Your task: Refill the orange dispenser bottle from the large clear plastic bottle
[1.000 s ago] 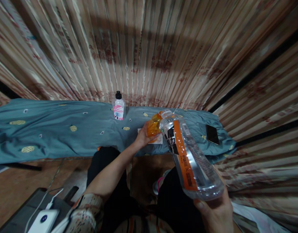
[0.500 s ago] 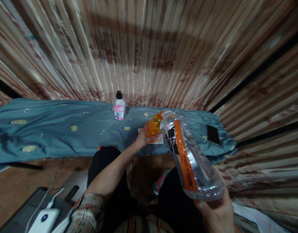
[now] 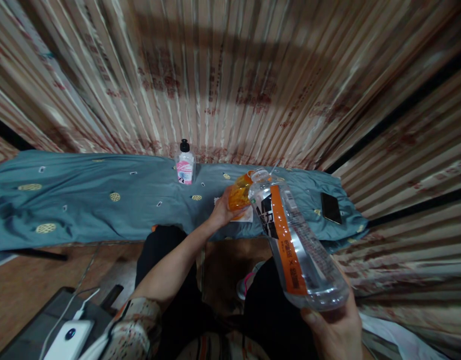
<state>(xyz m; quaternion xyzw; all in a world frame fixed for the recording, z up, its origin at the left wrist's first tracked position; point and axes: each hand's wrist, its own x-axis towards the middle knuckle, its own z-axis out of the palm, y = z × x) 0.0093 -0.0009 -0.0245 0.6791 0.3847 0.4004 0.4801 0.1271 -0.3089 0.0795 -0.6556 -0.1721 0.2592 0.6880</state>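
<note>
My right hand is closed round the base of a large clear plastic bottle with an orange and black label. The bottle is tilted, its open mouth touching an orange translucent container. My left hand grips that orange container from the left, just over a white paper on the teal cloth.
A small bottle with a pink label and black cap stands at the back of the cloth. A dark phone lies at the cloth's right end. A white power bank with cable sits lower left. Striped curtains hang behind.
Almost nothing differs; the view has shifted slightly and the bottle stays tilted against the orange container.
</note>
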